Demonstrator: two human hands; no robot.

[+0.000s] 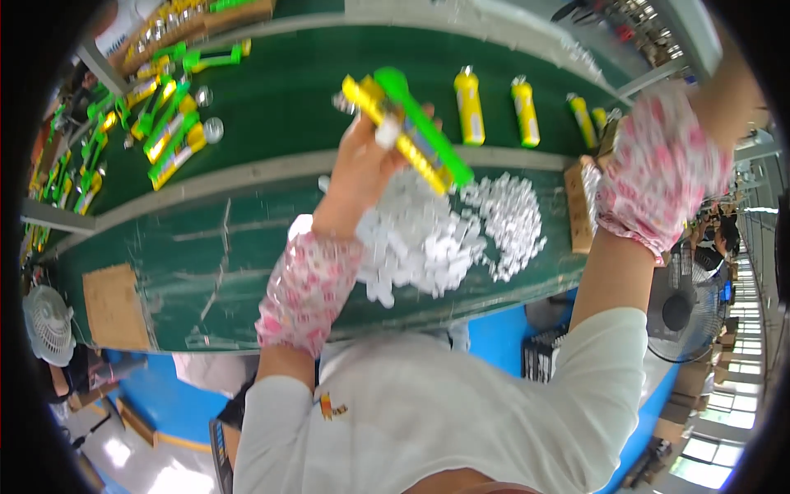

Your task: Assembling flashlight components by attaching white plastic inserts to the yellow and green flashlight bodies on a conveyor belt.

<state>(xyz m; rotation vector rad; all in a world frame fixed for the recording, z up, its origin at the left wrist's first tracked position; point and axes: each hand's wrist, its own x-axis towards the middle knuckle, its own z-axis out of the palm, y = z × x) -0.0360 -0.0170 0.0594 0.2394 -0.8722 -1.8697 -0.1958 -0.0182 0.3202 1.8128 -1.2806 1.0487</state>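
Beyond the heap of white plastic pieces [411, 259], a long green conveyor belt [288, 103] is stretched across the view, edged by a grey rail [247, 171]. The heap itself is carried by a green counter [177, 272], on the near side of that rail. To the far left of the heap, the belt is crowded with a cluster of green-and-yellow assemblies [177, 148]. Well to the left of the heap, a flat cardboard sheet [118, 305] is laid on the counter; to its right, an open cardboard box [579, 210] is placed.

Of the hands, the left hand [366, 156] is held just past the heap's far left edge, its fingers closed around a yellow tube [424, 163] alongside which a green stick [429, 130] with a rounded end is held, slanted above the heap. The right hand [732, 86] is raised far to the right of the heap, blurred; how far it is open, and whether anything is gripped, cannot be told. Beyond the heap to the right, more yellow tubes [470, 111] are spaced along the belt. Just right of the heap, a smaller pile of tiny white parts [508, 221] is spread.
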